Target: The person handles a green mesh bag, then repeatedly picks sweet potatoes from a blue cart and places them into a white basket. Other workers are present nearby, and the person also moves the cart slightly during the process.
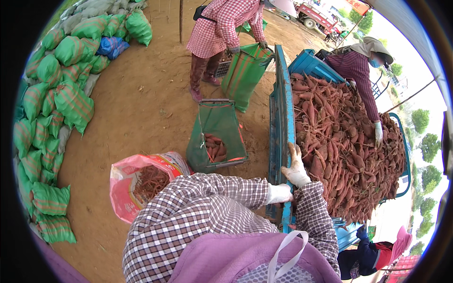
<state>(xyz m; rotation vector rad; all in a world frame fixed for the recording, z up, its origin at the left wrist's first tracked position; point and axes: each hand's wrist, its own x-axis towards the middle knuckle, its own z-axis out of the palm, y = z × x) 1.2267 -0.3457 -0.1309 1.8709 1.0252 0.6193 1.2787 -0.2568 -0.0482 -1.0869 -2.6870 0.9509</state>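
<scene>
A blue metal side panel runs along a truck bed heaped with sweet potatoes. My right hand, in a soiled white glove, grips the panel's top edge, its fingers lying along the rail. Just below it, my white-gloved left hand rests against the same panel; its fingers are hidden. Left of the panel stands a green mesh bag held open on a frame, with a few sweet potatoes at its bottom. Beside my left arm is an open pink sack holding thin reddish roots.
One person holds a green striped sack beyond the framed bag. Across the heap, another person reaches onto the sweet potatoes. A third person stands at lower right. Filled green sacks are piled at left on bare earth.
</scene>
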